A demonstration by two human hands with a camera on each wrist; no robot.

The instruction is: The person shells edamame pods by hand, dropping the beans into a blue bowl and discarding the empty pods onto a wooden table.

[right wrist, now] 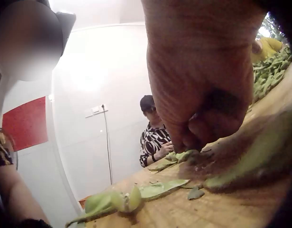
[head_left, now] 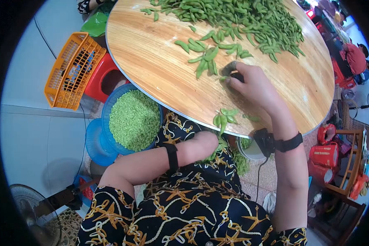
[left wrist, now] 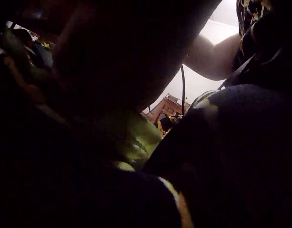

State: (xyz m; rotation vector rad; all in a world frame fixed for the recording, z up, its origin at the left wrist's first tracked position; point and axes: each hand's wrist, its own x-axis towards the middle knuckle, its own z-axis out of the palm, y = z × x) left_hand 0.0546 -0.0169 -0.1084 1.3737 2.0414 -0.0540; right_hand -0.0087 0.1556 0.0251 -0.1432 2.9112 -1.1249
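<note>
My right hand [head_left: 253,84] is low over the round wooden table [head_left: 151,53], thumb and fingers curled toward each other with a bit of green soybean pod [head_left: 223,78] at their tips. In the right wrist view its fingertips come down on a pod [right wrist: 185,155]. A small group of pods [head_left: 224,119], some split-looking, lies by the near table edge. My left hand [head_left: 207,141] rests low over the lap, its fingers hidden, with green pods [head_left: 212,156] below it. The left wrist view is mostly dark, showing a green pod [left wrist: 139,137] close up.
A big heap of soybean pods [head_left: 242,16] covers the table's far side. At left stand a blue basket [head_left: 105,119] of shelled beans, a red stool [head_left: 98,82] and an orange crate [head_left: 53,88]. Below the table edge is a pale bucket [head_left: 254,151]. Another person [right wrist: 153,133] sits across.
</note>
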